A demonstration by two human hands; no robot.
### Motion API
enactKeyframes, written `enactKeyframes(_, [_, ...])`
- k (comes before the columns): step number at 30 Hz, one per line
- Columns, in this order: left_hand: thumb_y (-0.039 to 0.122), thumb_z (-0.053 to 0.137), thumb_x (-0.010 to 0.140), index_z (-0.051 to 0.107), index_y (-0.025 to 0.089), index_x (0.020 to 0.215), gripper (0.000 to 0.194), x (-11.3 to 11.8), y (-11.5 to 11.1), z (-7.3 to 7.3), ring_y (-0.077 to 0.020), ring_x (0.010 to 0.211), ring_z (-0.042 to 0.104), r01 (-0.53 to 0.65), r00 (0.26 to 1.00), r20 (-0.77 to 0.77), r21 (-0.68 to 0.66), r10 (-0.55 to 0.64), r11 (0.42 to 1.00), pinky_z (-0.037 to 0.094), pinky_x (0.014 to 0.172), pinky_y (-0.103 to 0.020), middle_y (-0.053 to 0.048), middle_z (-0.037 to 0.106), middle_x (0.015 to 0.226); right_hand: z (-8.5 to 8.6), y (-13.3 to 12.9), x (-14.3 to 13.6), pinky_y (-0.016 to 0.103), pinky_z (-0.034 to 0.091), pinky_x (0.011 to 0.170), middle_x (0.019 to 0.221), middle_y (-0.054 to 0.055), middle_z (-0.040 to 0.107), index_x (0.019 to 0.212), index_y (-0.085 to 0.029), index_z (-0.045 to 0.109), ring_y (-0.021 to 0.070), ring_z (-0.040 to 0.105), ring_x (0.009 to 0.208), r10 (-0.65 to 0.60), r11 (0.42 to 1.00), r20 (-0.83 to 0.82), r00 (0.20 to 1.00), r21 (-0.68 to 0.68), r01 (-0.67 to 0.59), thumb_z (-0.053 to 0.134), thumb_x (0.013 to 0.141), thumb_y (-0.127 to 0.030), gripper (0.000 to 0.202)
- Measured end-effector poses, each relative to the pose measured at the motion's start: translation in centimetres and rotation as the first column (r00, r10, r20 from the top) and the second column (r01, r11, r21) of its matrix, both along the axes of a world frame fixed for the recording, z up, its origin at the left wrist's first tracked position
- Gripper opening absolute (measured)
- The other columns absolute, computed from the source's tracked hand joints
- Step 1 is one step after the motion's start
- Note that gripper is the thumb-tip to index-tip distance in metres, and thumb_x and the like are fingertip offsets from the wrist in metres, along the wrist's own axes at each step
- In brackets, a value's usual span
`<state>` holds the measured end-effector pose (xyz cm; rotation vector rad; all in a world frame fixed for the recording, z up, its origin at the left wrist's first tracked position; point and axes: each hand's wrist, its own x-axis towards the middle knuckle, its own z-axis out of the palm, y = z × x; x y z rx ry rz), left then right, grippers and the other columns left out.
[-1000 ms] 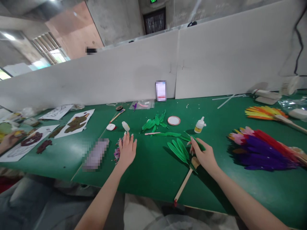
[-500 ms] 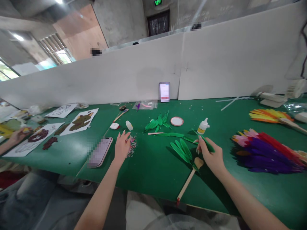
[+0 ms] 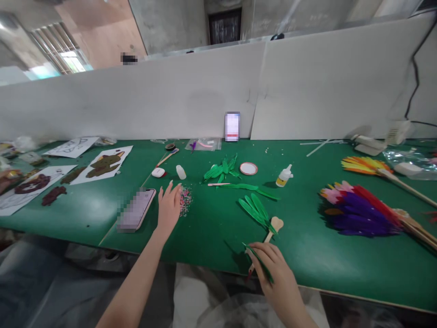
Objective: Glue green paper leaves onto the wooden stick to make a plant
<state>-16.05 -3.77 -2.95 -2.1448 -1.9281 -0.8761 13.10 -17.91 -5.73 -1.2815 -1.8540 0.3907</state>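
My left hand rests on the green table with its fingers spread, beside a scatter of small pink and pale bits. Near the table's front edge, my right hand pinches a green feather-like leaf over the handle of a wooden stick. The stick's rounded head shows above the hand, with several green leaves fanned out at it. Further back lie a pile of green leaves, a thin pale stick and a round white lid. A glue bottle stands to their right.
A phone lies left of my left hand, near a small white bottle. Purple-and-red and yellow-orange bundles lie right. Pictures on paper lie left, where another person's hand shows. Another phone leans on the partition.
My right hand has moved from beside the glue bottle down toward the front edge, still holding the green leaf. My left hand stays by the bits. The view has shifted slightly.
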Motion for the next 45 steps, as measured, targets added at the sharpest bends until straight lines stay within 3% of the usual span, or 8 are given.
enactKeyframes(9, [0.029, 0.036, 0.091, 0.057, 0.016, 0.114, 0.034, 1.8, -3.7, -1.1, -0.0171, 0.076, 0.067, -0.026, 0.976, 0.220, 0.099, 0.003, 0.995, 0.050, 0.075, -0.028, -0.004, 0.072, 0.077, 0.6, 2.4, -2.1, 0.033, 0.046, 0.066, 0.075, 0.005, 0.056, 0.075, -0.021, 0.053, 0.0193, 0.051, 0.072, 0.150, 0.982, 0.019, 0.989, -0.119, -0.147, 0.041, 0.090, -0.020, 0.019])
enactKeyframes(14, [0.029, 0.039, 0.090, 0.058, 0.016, 0.111, 0.032, 2.1, -3.7, -0.6, -0.0191, 0.100, 0.061, -0.003, 0.981, 0.189, 0.210, -0.037, 0.978, 0.045, 0.089, -0.032, -0.009, 0.067, 0.105, 1.2, 4.0, -3.8, 0.032, 0.046, 0.067, 0.074, 0.005, 0.057, 0.073, -0.020, 0.055, 0.0195, 0.052, 0.073, 0.170, 0.977, 0.059, 0.984, -0.140, -0.160, 0.043, 0.090, -0.022, 0.022])
enactKeyframes(18, [0.024, 0.027, 0.093, 0.050, 0.016, 0.122, 0.037, 2.2, -3.4, -0.2, -0.0186, 0.103, 0.059, 0.028, 0.968, 0.244, 0.133, -0.060, 0.991, 0.037, 0.099, -0.038, -0.004, 0.070, 0.073, 1.6, 4.8, -4.1, 0.032, 0.046, 0.067, 0.071, 0.005, 0.058, 0.069, -0.020, 0.058, 0.0195, 0.053, 0.073, 0.167, 0.977, 0.016, 0.986, -0.136, -0.164, 0.044, 0.090, -0.025, 0.025])
enactKeyframes(22, [0.027, 0.028, 0.093, 0.028, 0.016, 0.137, 0.046, 2.5, -2.6, 0.8, -0.0208, 0.119, 0.048, 0.066, 0.968, 0.239, 0.049, -0.076, 0.997, 0.038, 0.098, -0.039, -0.012, 0.058, 0.119, 3.2, 5.6, -2.7, 0.028, 0.046, 0.067, 0.069, 0.005, 0.063, 0.068, -0.019, 0.062, 0.0180, 0.058, 0.070, 0.138, 0.951, -0.205, 0.969, -0.244, -0.187, 0.045, 0.089, -0.033, 0.030])
enactKeyframes(25, [0.037, 0.038, 0.089, 0.036, 0.018, 0.134, 0.048, 3.4, -2.0, 2.8, -0.0264, 0.132, 0.028, 0.093, 0.981, 0.159, 0.109, -0.110, 0.990, 0.030, 0.104, -0.043, -0.013, 0.033, 0.142, 5.4, 7.0, -1.1, 0.027, 0.045, 0.066, 0.071, 0.005, 0.066, 0.069, -0.018, 0.066, 0.0188, 0.061, 0.072, 0.100, 0.932, -0.254, 0.962, -0.316, -0.180, 0.049, 0.086, -0.039, 0.031])
enactKeyframes(32, [0.040, 0.047, 0.085, 0.068, 0.021, 0.084, 0.028, 9.1, -1.0, 6.9, -0.0185, 0.093, 0.056, 0.641, 0.755, 0.322, -0.174, -0.572, 0.748, 0.044, 0.085, -0.032, -0.004, 0.065, 0.090, 9.6, 12.6, 0.3, 0.022, 0.032, 0.042, 0.056, 0.000, 0.058, 0.060, -0.017, 0.063, 0.0113, 0.047, 0.051, 0.248, 0.885, -0.157, 0.956, -0.365, -0.289, 0.058, 0.076, -0.047, 0.034])
enactKeyframes(40, [0.047, 0.054, 0.078, 0.053, 0.015, 0.057, 0.039, 12.3, 1.6, 5.3, -0.0088, 0.051, 0.039, 0.707, 0.689, 0.556, -0.378, -0.465, 0.597, 0.030, 0.049, -0.022, 0.004, 0.044, 0.054, 7.2, 16.2, 0.6, 0.023, 0.036, 0.045, 0.046, -0.003, 0.051, 0.054, -0.017, 0.051, 0.0107, 0.048, 0.045, 0.085, 0.884, -0.487, 0.869, -0.366, -0.291, 0.064, 0.069, -0.048, 0.036])
enactKeyframes(45, [0.048, 0.043, 0.084, 0.058, 0.016, 0.083, 0.035, 12.4, 3.4, 6.1, -0.0075, 0.050, 0.038, 0.692, 0.691, 0.593, -0.375, -0.414, 0.617, 0.029, 0.047, -0.021, 0.002, 0.051, 0.067, 4.7, 16.1, 0.9, 0.021, 0.025, 0.040, 0.041, -0.007, 0.040, 0.050, -0.019, 0.039, 0.0072, 0.036, 0.040, 0.106, 0.878, -0.416, 0.903, -0.387, -0.282, 0.063, 0.072, -0.045, 0.041])
